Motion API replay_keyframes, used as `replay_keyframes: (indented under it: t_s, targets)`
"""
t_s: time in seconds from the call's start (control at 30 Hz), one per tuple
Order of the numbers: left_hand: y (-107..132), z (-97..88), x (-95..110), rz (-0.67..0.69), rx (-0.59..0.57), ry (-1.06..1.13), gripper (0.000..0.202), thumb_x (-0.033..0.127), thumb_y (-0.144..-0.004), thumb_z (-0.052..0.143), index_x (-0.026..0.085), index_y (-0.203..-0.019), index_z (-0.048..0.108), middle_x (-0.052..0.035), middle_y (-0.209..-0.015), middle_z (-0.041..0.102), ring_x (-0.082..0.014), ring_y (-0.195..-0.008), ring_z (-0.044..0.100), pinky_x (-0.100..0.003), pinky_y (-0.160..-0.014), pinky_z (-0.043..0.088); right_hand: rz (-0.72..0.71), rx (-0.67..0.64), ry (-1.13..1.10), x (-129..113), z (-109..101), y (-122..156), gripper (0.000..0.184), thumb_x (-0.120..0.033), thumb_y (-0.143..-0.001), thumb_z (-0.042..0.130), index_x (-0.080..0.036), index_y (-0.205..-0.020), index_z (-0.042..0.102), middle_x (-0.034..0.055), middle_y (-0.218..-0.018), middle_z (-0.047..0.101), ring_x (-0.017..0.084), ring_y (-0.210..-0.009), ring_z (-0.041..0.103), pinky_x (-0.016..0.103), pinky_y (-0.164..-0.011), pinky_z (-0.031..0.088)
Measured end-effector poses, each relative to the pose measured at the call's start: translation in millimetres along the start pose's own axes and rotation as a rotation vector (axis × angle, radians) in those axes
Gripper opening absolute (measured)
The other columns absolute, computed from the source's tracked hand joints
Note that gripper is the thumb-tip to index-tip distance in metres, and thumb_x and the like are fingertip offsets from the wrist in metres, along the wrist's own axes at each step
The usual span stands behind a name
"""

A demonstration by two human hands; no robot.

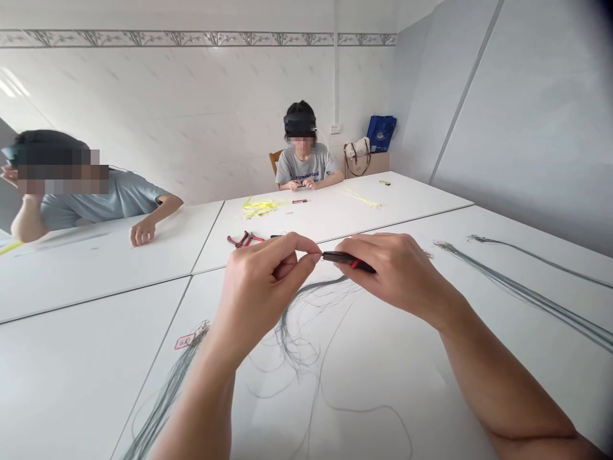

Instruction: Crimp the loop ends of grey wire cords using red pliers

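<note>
My left hand [268,281] is closed in a pinch, thumb and forefinger together, at the tip of a pair of pliers. What it pinches is too small to make out. My right hand [402,268] is wrapped round the pliers [341,258], which have dark jaws and a bit of red on the handle. Their jaws point left and meet my left fingertips. Below both hands, a loose bunch of thin grey-green cords [286,335] lies spread on the white table [268,421], with single strands curling toward me.
A tagged cord bundle [175,377] lies by my left forearm. More cord bundles [522,297] stretch along the right. Beyond my hands are red-handled pliers [246,239] and yellow cords [258,207]. One person [306,163] sits opposite, another [129,191] leans at the left.
</note>
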State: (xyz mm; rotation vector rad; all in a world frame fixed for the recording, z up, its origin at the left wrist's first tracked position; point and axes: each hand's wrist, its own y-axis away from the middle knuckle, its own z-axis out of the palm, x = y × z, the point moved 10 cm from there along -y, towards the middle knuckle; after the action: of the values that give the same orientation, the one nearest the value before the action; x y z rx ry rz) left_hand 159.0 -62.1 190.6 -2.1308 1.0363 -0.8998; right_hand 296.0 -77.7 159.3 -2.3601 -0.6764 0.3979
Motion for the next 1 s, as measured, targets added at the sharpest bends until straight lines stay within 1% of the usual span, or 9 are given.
replay_keyframes:
  t_s: [0.13, 0.33, 0.53, 0.73, 0.9, 1.0]
  targets:
    - [0.1, 0.0, 0.7, 0.016, 0.001, -0.001, 0.013, 0.010, -0.090, 0.064, 0.022, -0.085, 0.069, 0.0096, -0.056, 0.027, -0.0069, -0.050, 0.030, -0.022, -0.051, 0.031, 0.011, -0.004, -0.002, 2.4, -0.6, 0.1, 0.016, -0.028, -0.101, 0.055, -0.018, -0.094, 0.066, 0.0000, -0.077, 0.068, 0.011, -0.063, 0.054, 0.026, -0.060, 0.032]
    - [1.9, 2.0, -2.3, 0.013, -0.006, 0.019, 0.014, 0.010, -0.090, 0.065, 0.023, -0.086, 0.069, 0.0093, -0.058, 0.027, -0.0072, -0.051, 0.033, -0.023, -0.056, 0.036, 0.029, -0.033, -0.012, 3.4, 0.4, 0.1, 0.017, -0.028, -0.101, 0.055, -0.019, -0.093, 0.066, -0.0002, -0.076, 0.067, 0.011, -0.062, 0.052, 0.026, -0.060, 0.032]
    - [2.1, 2.1, -3.4, 0.006, -0.006, 0.021, 0.014, 0.010, -0.090, 0.065, 0.023, -0.086, 0.069, 0.0093, -0.058, 0.026, -0.0072, -0.051, 0.032, -0.023, -0.057, 0.038, 0.024, -0.031, -0.033, 1.7, 0.2, -0.3, 0.019, -0.029, -0.102, 0.054, -0.018, -0.092, 0.066, -0.0002, -0.076, 0.067, 0.010, -0.062, 0.053, 0.025, -0.059, 0.030]
    - [0.9, 2.4, -1.2, 0.015, -0.013, 0.002, 0.013, 0.010, -0.090, 0.064, 0.022, -0.086, 0.069, 0.0092, -0.058, 0.027, -0.0068, -0.051, 0.033, -0.022, -0.053, 0.034, 0.017, -0.017, -0.030, 0.9, -1.5, -1.1, 0.019, -0.029, -0.101, 0.056, -0.018, -0.089, 0.065, -0.0014, -0.073, 0.066, 0.009, -0.060, 0.051, 0.025, -0.057, 0.029]
    - [0.0, 1.1, 0.9, 0.032, -0.003, -0.006, 0.014, 0.009, -0.090, 0.063, 0.022, -0.087, 0.069, 0.0091, -0.056, 0.029, -0.0068, -0.050, 0.033, -0.022, -0.051, 0.033, 0.013, -0.011, -0.030, 1.0, -1.5, -0.3, 0.020, -0.030, -0.101, 0.056, -0.018, -0.088, 0.065, -0.0009, -0.072, 0.066, 0.010, -0.059, 0.052, 0.025, -0.056, 0.029]
    - [-0.7, 1.2, -0.3, 0.016, -0.011, -0.006, 0.014, 0.010, -0.091, 0.063, 0.022, -0.087, 0.069, 0.0092, -0.056, 0.028, -0.0071, -0.050, 0.032, -0.022, -0.050, 0.031, 0.011, -0.004, -0.034, 0.8, -1.8, -0.3, 0.019, -0.029, -0.101, 0.056, -0.018, -0.088, 0.066, -0.0005, -0.072, 0.066, 0.010, -0.059, 0.052, 0.025, -0.056, 0.029]
